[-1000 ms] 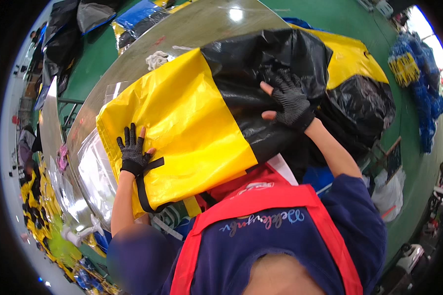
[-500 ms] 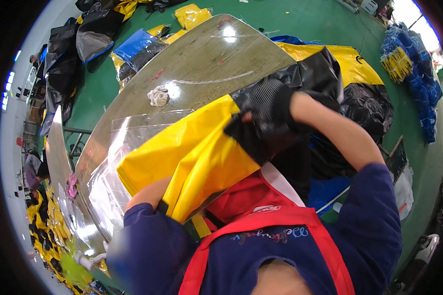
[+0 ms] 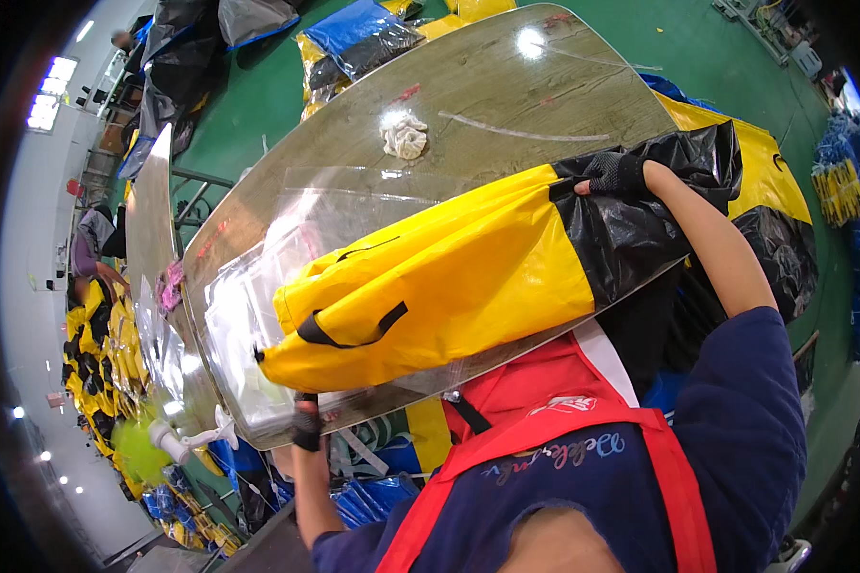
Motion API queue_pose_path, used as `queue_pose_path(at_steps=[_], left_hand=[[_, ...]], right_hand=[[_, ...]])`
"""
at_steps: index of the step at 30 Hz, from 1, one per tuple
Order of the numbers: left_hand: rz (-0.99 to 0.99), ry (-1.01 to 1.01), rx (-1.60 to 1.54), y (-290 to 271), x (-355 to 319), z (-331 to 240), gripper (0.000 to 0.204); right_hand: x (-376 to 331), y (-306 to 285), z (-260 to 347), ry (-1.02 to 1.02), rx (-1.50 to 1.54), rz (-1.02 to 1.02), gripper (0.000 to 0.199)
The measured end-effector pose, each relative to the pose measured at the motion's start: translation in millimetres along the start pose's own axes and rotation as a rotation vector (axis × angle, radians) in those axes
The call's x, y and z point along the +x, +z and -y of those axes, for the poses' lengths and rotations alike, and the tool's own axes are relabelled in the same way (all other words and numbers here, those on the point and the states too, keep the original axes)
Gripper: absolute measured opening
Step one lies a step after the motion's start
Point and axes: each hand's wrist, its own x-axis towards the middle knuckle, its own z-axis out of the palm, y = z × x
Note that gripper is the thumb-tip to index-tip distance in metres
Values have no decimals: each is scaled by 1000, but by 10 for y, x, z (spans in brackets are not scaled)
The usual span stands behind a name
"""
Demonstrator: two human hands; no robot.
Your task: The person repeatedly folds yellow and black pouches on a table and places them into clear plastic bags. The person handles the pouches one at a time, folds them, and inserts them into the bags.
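Observation:
A large yellow-and-black bag of shiny coated fabric [image 3: 440, 296] lies slantwise across the wood-patterned table [image 3: 506, 86]. Its yellow part points left and carries a black strap [image 3: 354, 334]; the black part is at the right. My right hand [image 3: 613, 175], in a black fingerless glove, is closed on the bag's upper edge near the colour seam. My left hand [image 3: 308, 422], gloved alike, is by the near table edge, just below the bag's left end. Its fingers are mostly hidden there, so its grip is unclear.
Clear plastic sleeves [image 3: 248, 315] are spread under and left of the bag. A crumpled white cloth [image 3: 404, 137] and a pale strip [image 3: 521, 132] lie farther back. Packed bags [image 3: 363, 38] rest on the green floor beyond. A white clamp-like fitting [image 3: 196, 437] sits at the table's left corner.
The bag has been spread flatter and its strap now shows. My left hand has come out from behind the yellow part to the near edge; my right hand has moved right along the seam.

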Motion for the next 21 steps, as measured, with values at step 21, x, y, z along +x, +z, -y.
queue_pose_path(at_steps=[21], left_hand=[[414, 983, 372, 2144, 158, -3252, 76]], right_hand=[[-1746, -31, -411, 50, -348, -868, 77]])
